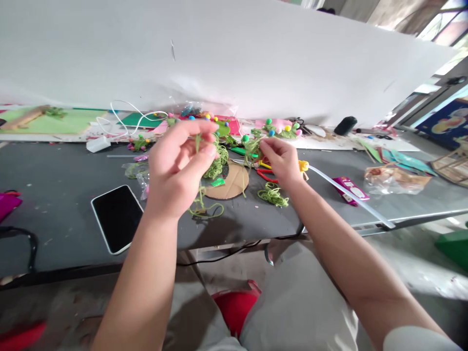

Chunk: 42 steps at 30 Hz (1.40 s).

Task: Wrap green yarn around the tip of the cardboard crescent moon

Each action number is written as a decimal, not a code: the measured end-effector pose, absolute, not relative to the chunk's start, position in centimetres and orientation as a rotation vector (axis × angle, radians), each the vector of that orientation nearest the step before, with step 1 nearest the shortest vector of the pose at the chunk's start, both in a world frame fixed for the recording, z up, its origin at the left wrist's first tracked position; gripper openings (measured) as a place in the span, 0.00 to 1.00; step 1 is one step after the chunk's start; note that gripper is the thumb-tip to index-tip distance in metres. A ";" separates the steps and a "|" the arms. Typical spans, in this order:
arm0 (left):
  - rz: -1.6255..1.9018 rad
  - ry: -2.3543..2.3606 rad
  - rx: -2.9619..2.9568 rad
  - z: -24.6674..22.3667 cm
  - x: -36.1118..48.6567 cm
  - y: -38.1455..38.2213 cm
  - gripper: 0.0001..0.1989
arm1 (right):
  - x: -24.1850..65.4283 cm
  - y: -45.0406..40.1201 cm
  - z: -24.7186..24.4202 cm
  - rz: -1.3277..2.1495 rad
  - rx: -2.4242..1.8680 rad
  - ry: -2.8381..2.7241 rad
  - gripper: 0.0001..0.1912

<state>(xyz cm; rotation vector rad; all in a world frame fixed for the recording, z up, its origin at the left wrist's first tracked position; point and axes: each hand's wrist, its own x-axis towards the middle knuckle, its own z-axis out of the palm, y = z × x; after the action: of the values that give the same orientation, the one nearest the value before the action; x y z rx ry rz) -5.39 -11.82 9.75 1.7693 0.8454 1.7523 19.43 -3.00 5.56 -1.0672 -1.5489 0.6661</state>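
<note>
My left hand is raised above the desk, its thumb and forefinger pinching a strand of green yarn. Loops of that yarn hang below the hand toward the desk. To the right, the fingertips of my right hand are closed on a small bunch of green yarn. Behind and between both hands, a tangled heap of green yarn rests by a round cardboard disc. A green scrap lies on the disc. Another loose coil of yarn lies on the desk below my right hand.
A phone lies at the left. Red-handled scissors are beside my right hand, near a yellow tool with a long translucent stick. A purple packet and plastic bag are farther right. Coloured pompoms line the back.
</note>
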 end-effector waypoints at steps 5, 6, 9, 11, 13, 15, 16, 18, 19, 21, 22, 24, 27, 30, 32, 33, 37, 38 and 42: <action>1.408 0.999 1.931 9.1 -2.4 -8.6 0.32 | 18.5 -5.7 8.9 0.789 -0.875 -1.527 0.17; 1.349 1.039 1.945 8.5 -1.9 -8.1 0.33 | 18.2 -6.1 9.3 0.805 -0.862 -1.542 0.16; 1.215 1.059 1.889 6.7 -0.9 -6.9 0.15 | 17.6 -6.7 9.5 0.885 -0.810 -1.582 0.14; 1.260 1.068 1.772 6.1 -1.0 -6.5 0.08 | 17.7 -6.5 9.1 0.914 -0.783 -1.597 0.13; 1.361 1.109 1.657 5.9 -1.6 -6.4 0.08 | 18.2 -5.9 8.6 0.887 -0.813 -1.595 0.13; 1.471 1.135 1.593 5.8 -2.5 -6.5 0.08 | 19.0 -5.1 8.2 0.840 -0.886 -1.551 0.14; 1.515 1.131 1.576 5.8 -2.9 -6.5 0.08 | 19.4 -4.8 8.0 0.834 -0.919 -1.509 0.15; 1.567 1.105 1.535 5.6 -3.6 -6.6 0.07 | 20.1 -4.3 7.9 0.863 -0.948 -1.412 0.17; 1.573 1.102 1.510 5.4 -3.8 -6.6 0.07 | 20.4 -4.2 7.9 0.885 -0.942 -1.373 0.17; 1.556 1.119 1.474 5.0 -4.1 -6.7 0.07 | 20.7 -4.1 8.2 0.897 -0.910 -1.317 0.18; 1.538 1.139 1.465 4.9 -4.1 -6.8 0.07 | 20.8 -4.2 8.4 0.882 -0.891 -1.296 0.18; 1.456 1.193 1.490 4.6 -4.0 -7.0 0.09 | 21.0 -4.2 8.7 0.847 -0.858 -1.268 0.16; 1.207 1.351 1.667 4.2 -3.1 -7.0 0.17 | 21.0 -4.1 8.8 0.854 -0.861 -1.267 0.15; 0.928 1.470 1.942 3.8 -1.6 -6.3 0.32 | 21.0 -3.8 8.6 0.860 -0.925 -1.300 0.16; 0.798 1.488 2.065 3.6 -0.6 -5.5 0.32 | 21.4 -3.4 8.4 0.795 -0.969 -1.337 0.20; 0.802 1.494 2.093 3.5 -0.3 -5.1 0.26 | 21.8 -3.2 8.3 0.748 -0.985 -1.354 0.22; 1.129 1.558 2.004 3.2 -0.1 -3.9 0.11 | 23.8 -2.7 8.6 0.525 -1.020 -1.327 0.29; 1.167 1.573 2.001 3.2 -0.2 -3.8 0.11 | 24.3 -2.7 8.8 0.468 -1.026 -1.311 0.30; 0.997 1.638 2.119 2.8 -0.2 -3.2 0.08 | 24.8 -3.5 9.6 0.348 -1.026 -1.251 0.29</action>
<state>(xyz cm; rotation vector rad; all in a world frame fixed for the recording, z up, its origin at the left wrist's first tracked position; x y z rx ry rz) -0.19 -3.20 2.76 2.1190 1.6382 0.9966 24.82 -3.47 9.58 -1.0260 -1.2510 0.3477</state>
